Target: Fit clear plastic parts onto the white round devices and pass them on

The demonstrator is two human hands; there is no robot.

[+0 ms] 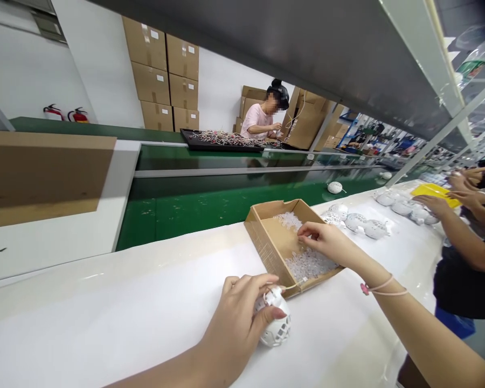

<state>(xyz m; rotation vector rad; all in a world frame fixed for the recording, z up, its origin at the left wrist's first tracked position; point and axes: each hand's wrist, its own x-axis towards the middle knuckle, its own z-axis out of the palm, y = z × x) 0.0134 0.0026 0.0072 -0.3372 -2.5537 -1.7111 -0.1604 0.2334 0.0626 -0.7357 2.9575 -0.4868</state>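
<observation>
My left hand (244,310) grips a white openwork plastic shell (277,330) on the white worktable, its fingers wrapped over the top and the thumb on the near side. A short pale wire sticks out of the shell towards the box. Over the open cardboard box (255,240), my right hand (323,240) has its thumb and fingertips pinched together. Whatever may be between those fingertips is too small to make out. Inside the box lie small clear plastic pieces (307,265), heaped at the near end, with a smaller pile (289,220) at the far end.
Several more white shells (355,222) lie right of the box. A green conveyor belt (186,210) runs behind the table, with one shell (334,187) on it. Co-workers' hands (436,205) work at right near a yellow tray (436,193). A metal shelf (291,43) hangs overhead.
</observation>
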